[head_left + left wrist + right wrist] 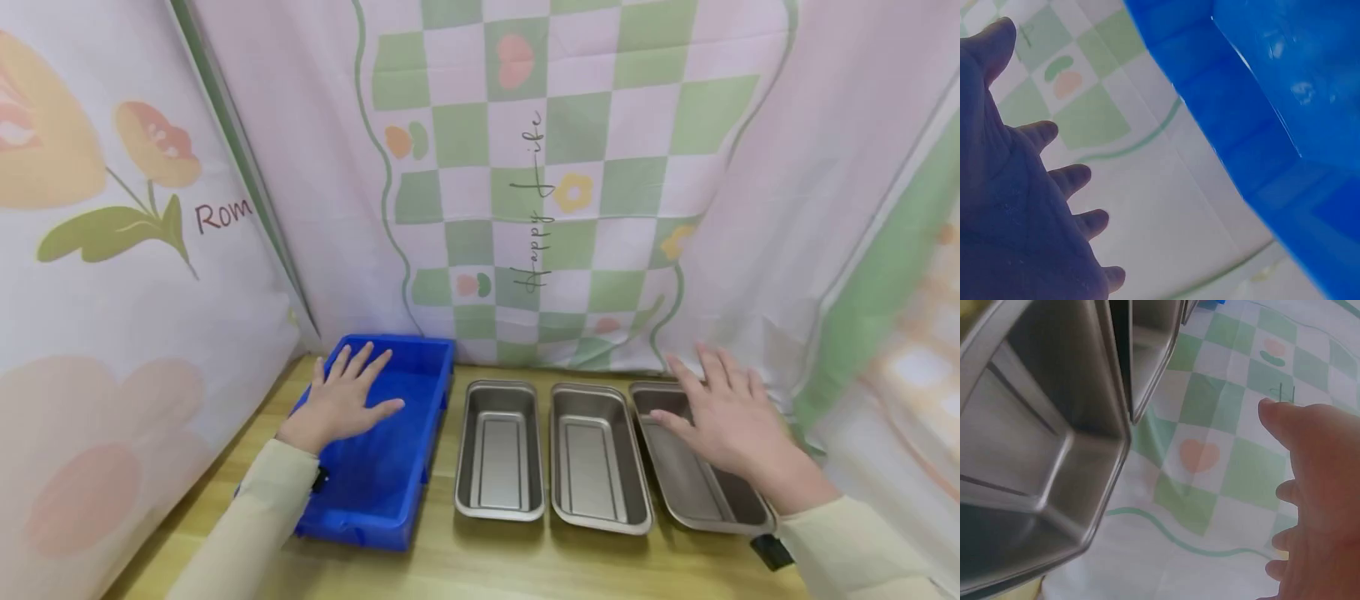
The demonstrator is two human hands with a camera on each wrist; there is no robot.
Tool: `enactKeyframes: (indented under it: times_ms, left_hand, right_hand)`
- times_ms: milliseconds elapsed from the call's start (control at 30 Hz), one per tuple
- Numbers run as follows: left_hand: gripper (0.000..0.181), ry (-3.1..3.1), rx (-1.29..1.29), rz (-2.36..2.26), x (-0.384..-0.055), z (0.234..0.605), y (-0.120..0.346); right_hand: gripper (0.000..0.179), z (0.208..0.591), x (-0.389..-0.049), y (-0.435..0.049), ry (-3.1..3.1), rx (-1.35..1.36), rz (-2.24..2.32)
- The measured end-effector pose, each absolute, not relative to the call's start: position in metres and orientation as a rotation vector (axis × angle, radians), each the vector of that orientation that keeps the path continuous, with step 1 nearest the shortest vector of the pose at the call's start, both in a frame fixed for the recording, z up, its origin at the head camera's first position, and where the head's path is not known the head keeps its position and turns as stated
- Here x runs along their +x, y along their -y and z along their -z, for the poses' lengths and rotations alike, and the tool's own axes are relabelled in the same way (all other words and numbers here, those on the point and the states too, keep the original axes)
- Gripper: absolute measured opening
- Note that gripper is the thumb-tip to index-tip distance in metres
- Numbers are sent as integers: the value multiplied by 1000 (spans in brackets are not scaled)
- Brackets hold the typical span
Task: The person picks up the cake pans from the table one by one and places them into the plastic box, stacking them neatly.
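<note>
My left hand (341,404) is spread flat over the blue plastic tray (375,467), its fingers straight and holding nothing. In the left wrist view the palm and fingers stand apart from the tray's wall (1210,106). Over the rightmost metal loaf pan (693,483) my right hand (731,421) is spread too, palm down with nothing in it. The right wrist view shows the thumb and fingers apart from that pan's rim (1124,447). Part of the pan is hidden under the hand.
Two more loaf pans, a left one (498,450) and a middle one (600,458), stand side by side between the tray and the right pan. All rest on a wooden table (435,558). A checked curtain (517,183) hangs behind, with patterned cloth (135,333) at the left.
</note>
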State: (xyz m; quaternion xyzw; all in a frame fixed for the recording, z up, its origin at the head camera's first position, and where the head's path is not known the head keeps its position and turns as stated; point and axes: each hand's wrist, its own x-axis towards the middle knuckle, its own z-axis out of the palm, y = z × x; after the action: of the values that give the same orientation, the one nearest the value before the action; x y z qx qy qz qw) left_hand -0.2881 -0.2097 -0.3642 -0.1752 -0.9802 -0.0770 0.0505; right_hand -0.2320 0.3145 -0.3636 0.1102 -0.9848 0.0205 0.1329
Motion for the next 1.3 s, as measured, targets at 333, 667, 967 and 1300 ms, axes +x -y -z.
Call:
enactKeyframes:
  times_ms: [333,667,967,1300]
  left_hand:
    - [83,3022,-458,434,-269,356,269]
    - [62,3038,-435,794,-255,380,326]
    - [46,2993,-296,1276,-236,419,363]
    - [49,2901,-144,1592,-227,434,366]
  right_hand:
    - [91,385,-240,-355,2916,286,-116]
    - [67,419,-240,-411,3021,318,-547]
    - [49,441,-238,-421,2951,260,-1002]
    - [38,446,-240,-423,2918,193,-1175]
